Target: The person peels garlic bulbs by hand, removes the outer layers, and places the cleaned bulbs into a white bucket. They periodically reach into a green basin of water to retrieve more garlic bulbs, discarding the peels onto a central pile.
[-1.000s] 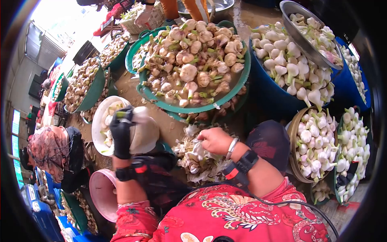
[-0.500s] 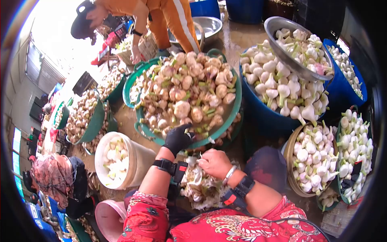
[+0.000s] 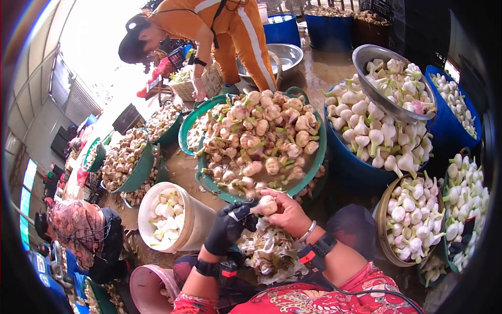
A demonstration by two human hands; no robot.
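A garlic bulb (image 3: 266,205) is held between my two hands, over a heap of loose peeled skins (image 3: 272,251). My left hand (image 3: 230,225), in a black glove, is closed on the stem side of the bulb. The bare fingers of my right hand (image 3: 290,213) press on the bulb's other side. Just beyond both hands stands a green tub (image 3: 322,146) heaped with unpeeled, brownish garlic bulbs, some lying in murky water.
A white bucket (image 3: 201,225) of peeled garlic stands left, a pink bucket (image 3: 137,293) below it. On the right are a blue tub (image 3: 345,167) under a metal bowl (image 3: 361,68) and a round basket (image 3: 383,230). One person bends at the top, another sits at left.
My gloved hand has left the green tub's edge and come back with a garlic bulb. My right hand has met it and now holds the bulb too. The view has shifted slightly.
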